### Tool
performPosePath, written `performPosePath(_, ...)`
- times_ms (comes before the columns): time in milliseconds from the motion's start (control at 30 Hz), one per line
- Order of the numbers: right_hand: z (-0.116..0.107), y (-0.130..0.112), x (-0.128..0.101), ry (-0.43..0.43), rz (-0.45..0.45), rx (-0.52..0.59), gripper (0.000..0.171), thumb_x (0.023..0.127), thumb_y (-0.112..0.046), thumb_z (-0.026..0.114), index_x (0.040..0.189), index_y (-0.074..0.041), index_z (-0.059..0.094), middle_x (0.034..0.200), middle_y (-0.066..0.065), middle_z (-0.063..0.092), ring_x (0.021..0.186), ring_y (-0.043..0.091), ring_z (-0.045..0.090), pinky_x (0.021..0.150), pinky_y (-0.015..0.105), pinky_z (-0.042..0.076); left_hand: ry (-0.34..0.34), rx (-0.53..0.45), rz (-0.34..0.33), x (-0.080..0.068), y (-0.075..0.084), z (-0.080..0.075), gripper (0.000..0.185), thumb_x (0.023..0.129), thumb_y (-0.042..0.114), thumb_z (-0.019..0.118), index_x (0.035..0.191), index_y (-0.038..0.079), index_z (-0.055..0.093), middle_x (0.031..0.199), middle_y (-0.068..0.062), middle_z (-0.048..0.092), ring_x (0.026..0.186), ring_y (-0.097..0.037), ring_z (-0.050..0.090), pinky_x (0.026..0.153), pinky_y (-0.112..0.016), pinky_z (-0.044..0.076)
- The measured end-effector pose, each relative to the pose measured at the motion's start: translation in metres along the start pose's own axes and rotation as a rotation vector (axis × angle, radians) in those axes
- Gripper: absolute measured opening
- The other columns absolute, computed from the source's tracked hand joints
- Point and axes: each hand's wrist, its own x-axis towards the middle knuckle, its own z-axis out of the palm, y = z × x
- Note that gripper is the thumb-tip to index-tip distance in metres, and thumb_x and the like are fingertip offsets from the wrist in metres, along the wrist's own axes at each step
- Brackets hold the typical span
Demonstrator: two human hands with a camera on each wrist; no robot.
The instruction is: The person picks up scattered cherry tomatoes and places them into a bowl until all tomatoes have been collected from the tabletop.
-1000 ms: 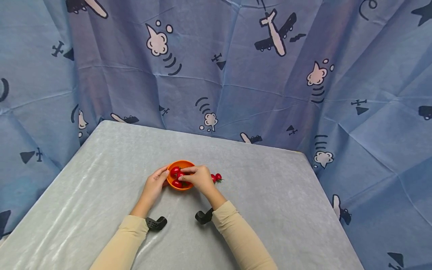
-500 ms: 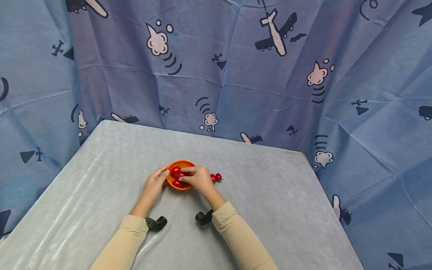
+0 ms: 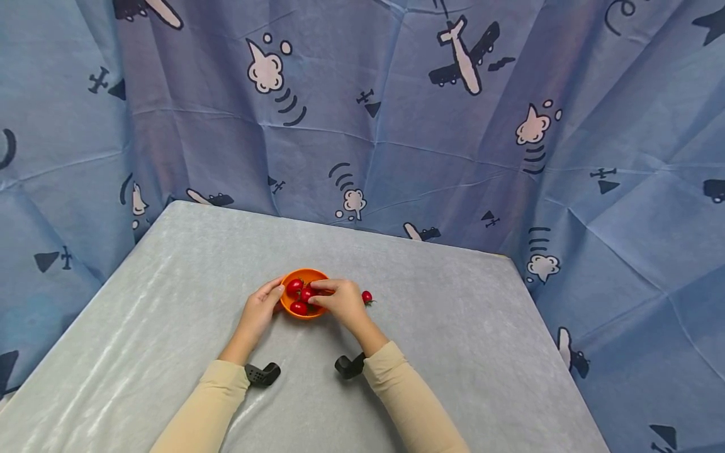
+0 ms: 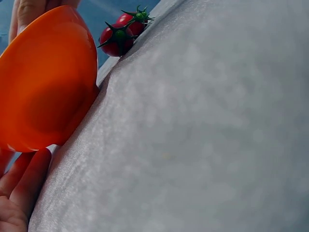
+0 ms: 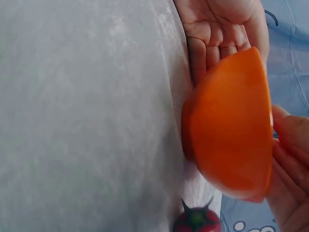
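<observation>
An orange bowl [image 3: 300,314] sits on the cloth-covered table with several small red tomatoes [image 3: 298,308] in it. My left hand [image 3: 257,311] holds the bowl by its left side, thumb at the rim and fingers around the outer wall. My right hand [image 3: 344,302] reaches over the right rim, with fingertips and thumb at a tomato [image 3: 307,294] inside; I cannot tell whether it grips it. Past that hand, a tomato [image 3: 367,296] lies on the table. The left wrist view has two loose tomatoes [image 4: 116,39] with green stems beyond the bowl.
The table [image 3: 481,352] is covered with a pale grey cloth and ends at a far edge before a blue curtain [image 3: 317,94] printed with airplanes. Each wrist wears a black mount, the left one [image 3: 263,375] and the right one [image 3: 349,366].
My right hand has shifted slightly to the right, showing more of the tomatoes in the bowl and covering one of the two on the table. My left hand and the bowl have stayed put.
</observation>
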Motion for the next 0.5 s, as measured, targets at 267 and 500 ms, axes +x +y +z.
performPosePath(267, -0.016, 0.007, -0.009, 0.029, 0.069, 0.109, 0.033, 0.079, -0.016, 0.084, 0.111, -0.012, 0.078, 0.118, 0.009, 0.074, 0.108, 0.024, 0.067, 0.076, 0.031, 0.06, 0.0, -0.01, -0.002, 0.0, 0.0, 0.0, 0.047, 0.105, 0.024, 0.05, 0.145, 0.001, 0.048, 0.149, -0.019, 0.05, 0.1, 0.01, 0.06, 0.085, -0.011, 0.052)
performPosePath(500, -0.026, 0.017, -0.014, 0.081, 0.067, 0.181, 0.032, 0.08, -0.014, 0.082, 0.112, -0.009, 0.077, 0.114, 0.011, 0.075, 0.109, 0.026, 0.069, 0.091, 0.037, 0.058, -0.001, -0.008, -0.022, 0.0, 0.002, 0.001, 0.046, 0.105, 0.024, 0.05, 0.145, 0.003, 0.049, 0.149, -0.017, 0.05, 0.1, 0.012, 0.06, 0.085, -0.01, 0.052)
